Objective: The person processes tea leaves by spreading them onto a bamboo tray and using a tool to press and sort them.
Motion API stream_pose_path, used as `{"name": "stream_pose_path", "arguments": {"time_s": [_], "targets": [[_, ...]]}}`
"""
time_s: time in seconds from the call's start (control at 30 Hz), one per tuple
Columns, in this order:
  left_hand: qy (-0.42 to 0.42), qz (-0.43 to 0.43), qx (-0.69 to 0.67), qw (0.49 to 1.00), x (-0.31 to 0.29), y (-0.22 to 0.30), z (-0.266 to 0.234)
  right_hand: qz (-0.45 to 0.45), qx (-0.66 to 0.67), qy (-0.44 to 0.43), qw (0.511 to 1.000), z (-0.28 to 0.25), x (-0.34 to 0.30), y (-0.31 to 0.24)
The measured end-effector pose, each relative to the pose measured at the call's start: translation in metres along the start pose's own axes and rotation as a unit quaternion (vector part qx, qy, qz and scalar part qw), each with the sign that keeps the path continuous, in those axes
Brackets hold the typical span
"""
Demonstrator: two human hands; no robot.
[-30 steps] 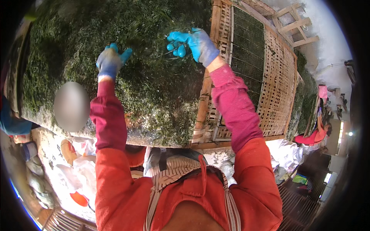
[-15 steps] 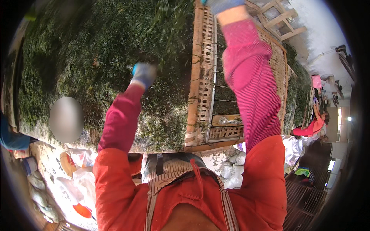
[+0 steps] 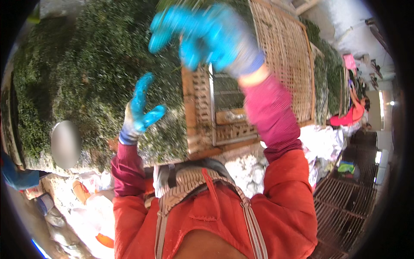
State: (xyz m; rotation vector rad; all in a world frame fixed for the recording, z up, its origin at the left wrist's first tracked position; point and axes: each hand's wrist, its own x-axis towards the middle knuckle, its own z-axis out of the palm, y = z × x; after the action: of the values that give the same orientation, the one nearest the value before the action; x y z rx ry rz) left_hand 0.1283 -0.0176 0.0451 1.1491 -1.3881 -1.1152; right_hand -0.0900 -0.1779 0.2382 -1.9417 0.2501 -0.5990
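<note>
My left hand (image 3: 140,110) wears a blue glove and is raised with its fingers spread, holding nothing, just above the near edge of a thick bed of dark green leaves (image 3: 90,73). My right hand (image 3: 202,36), also in a blue glove, is lifted close to the camera and blurred, fingers apart and empty. Below it lies a woven bamboo tray (image 3: 284,56), mostly bare, with a wooden frame (image 3: 192,112) beside the leaves.
More leaf-covered trays (image 3: 330,82) run along the right, where a person in a red top (image 3: 351,114) bends over them. Metal grid racks (image 3: 345,207) stand at the lower right. White sacks (image 3: 90,211) and a basket lie on the ground at the lower left.
Both hands have come up off the leaves. The right hand swung back into view near the camera, and the left hand lifted and opened its fingers.
</note>
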Motion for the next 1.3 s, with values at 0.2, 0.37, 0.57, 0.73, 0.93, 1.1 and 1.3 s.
{"name": "stream_pose_path", "arguments": {"time_s": [0.2, 0.37, 0.57, 0.73, 0.93, 1.1, 1.3], "targets": [[0.022, -0.138, -0.722, 0.678, -0.077, -0.005, 0.152, 0.291, 0.347, 0.135, 0.881, 0.205, -0.223, 0.077], [0.151, -0.172, -0.580, 0.782, -0.087, -0.005, 0.189, 0.436, 0.449, 0.123, 0.770, 0.170, -0.316, 0.071], [0.130, -0.270, -0.279, 0.912, -0.061, -0.031, 0.155, 0.466, -0.123, -0.090, 0.871, 0.042, -0.338, 0.082], [0.244, -0.108, 0.372, 0.889, -0.062, -0.035, 0.185, 0.506, -0.176, -0.197, 0.821, 0.017, -0.363, 0.113], [0.129, -0.049, 0.552, 0.823, -0.049, -0.052, 0.296, 0.430, -0.089, -0.132, 0.889, -0.013, -0.384, 0.093], [0.120, -0.031, 0.525, 0.842, -0.048, -0.058, 0.294, 0.438, 0.056, 0.032, 0.897, -0.065, -0.457, 0.101], [0.103, 0.018, 0.413, 0.905, -0.056, -0.061, 0.252, 0.285, -0.208, 0.352, 0.867, -0.064, -0.518, 0.127]]}}
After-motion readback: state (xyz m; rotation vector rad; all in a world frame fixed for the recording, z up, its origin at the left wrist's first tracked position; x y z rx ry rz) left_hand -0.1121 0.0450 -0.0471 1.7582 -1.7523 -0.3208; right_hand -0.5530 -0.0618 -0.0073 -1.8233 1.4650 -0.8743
